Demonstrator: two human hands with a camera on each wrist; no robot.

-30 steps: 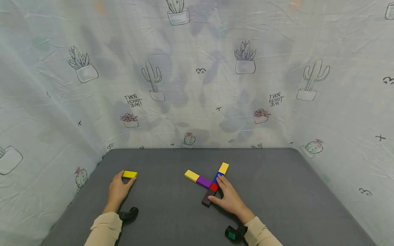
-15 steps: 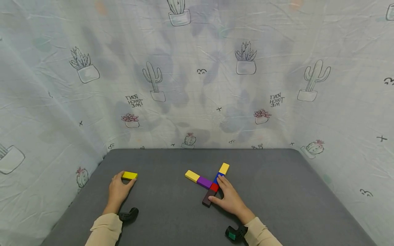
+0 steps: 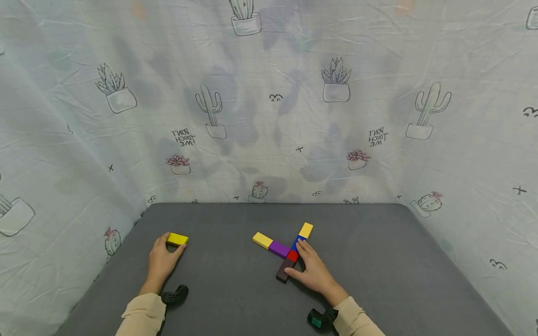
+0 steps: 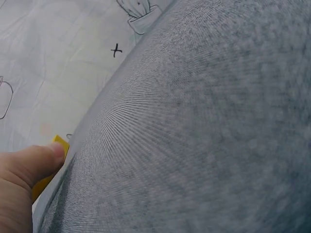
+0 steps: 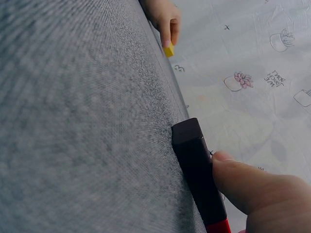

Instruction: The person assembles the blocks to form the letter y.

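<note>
At the left of the table, my left hand (image 3: 161,260) pinches a bright yellow block (image 3: 178,239) between thumb and fingers. In the left wrist view the thumb (image 4: 41,160) presses against that block's side. My right hand (image 3: 315,270) rests on a row of joined-up blocks, its fingers spread. Its fingertips touch the blue block (image 3: 295,243), and its thumb lies on the dark brown block (image 3: 285,270). Between these two sits a red block (image 3: 292,255). A pale yellow block (image 3: 306,229) ends the row. A purple block (image 3: 279,248) and another pale yellow block (image 3: 262,240) branch off leftward.
The blocks lie on a dark grey cloth-covered table (image 3: 222,298). White curtains (image 3: 269,121) printed with cacti hang behind it and at both sides. A black wrist device (image 3: 175,295) is by the left wrist, and another black device (image 3: 322,319) by the right.
</note>
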